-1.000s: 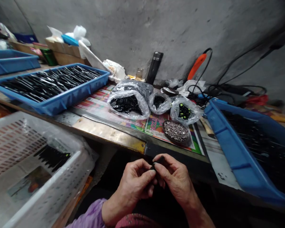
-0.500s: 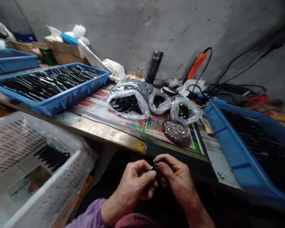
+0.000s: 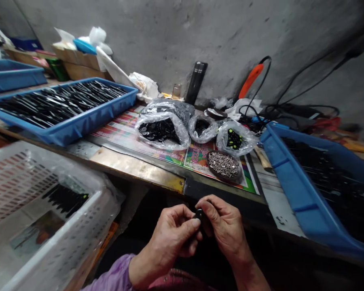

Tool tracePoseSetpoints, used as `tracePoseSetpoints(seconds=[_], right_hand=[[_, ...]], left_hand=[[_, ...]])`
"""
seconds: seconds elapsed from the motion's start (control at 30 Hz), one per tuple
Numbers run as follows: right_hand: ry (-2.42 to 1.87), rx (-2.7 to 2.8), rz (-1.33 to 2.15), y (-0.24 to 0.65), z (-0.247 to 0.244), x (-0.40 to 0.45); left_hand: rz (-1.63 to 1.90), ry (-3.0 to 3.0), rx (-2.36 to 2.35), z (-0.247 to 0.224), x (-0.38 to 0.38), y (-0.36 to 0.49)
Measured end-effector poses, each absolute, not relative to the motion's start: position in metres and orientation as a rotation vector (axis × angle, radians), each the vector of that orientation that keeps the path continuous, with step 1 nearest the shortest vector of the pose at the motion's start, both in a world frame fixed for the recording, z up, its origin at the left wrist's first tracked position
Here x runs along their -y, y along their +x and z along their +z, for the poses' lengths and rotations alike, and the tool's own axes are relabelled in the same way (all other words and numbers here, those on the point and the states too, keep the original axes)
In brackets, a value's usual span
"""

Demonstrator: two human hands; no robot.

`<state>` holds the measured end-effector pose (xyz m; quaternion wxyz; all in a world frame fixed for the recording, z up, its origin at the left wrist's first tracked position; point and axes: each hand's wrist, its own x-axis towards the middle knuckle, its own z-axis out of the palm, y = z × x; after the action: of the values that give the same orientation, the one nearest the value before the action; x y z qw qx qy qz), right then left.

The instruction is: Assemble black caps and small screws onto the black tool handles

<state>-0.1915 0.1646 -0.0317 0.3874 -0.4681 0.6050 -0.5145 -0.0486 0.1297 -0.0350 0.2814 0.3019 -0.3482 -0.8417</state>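
My left hand (image 3: 176, 228) is closed, thumb and fingers pinching a small black part with a rounded end (image 3: 199, 213). Most of that part is hidden behind the fingers. My right hand (image 3: 226, 220) meets it from the other side, its thumb and index finger pressed together beside the rounded end. A bit of a small dark piece shows at the right fingertips, too covered to tell its kind. Both hands are low, just in front of the table edge. Beyond them on the table sits a round dish (image 3: 223, 176) of small silvery rivets or screws.
Plastic bags hold black discs (image 3: 159, 131), small black pieces (image 3: 201, 126) and black-and-green pieces (image 3: 234, 139). Blue trays stand left (image 3: 69, 135) and right (image 3: 303, 194), both holding dark parts. A white basket (image 3: 100, 202) is at lower left. An orange-handled tool (image 3: 250, 81) leans by the wall.
My right hand's thumb and fingers have closed in on the rounded end of the black part. The small dark piece in them is now more covered. My left hand keeps its grip.
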Motion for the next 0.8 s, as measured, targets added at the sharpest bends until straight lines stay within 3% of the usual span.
tracePoseSetpoints(seconds=[0.37,0.8], right_hand=[[-1.16,-1.546,-1.122,-0.193,-0.021,-0.166],[-1.065,-1.416,-1.234,-0.199,-0.026,-0.163]], left_hand=[[-2.145,0.884,0.979,-0.031,-0.129,-0.051],[-2.186,0.794,1.092,-0.039,-0.124,-0.046]])
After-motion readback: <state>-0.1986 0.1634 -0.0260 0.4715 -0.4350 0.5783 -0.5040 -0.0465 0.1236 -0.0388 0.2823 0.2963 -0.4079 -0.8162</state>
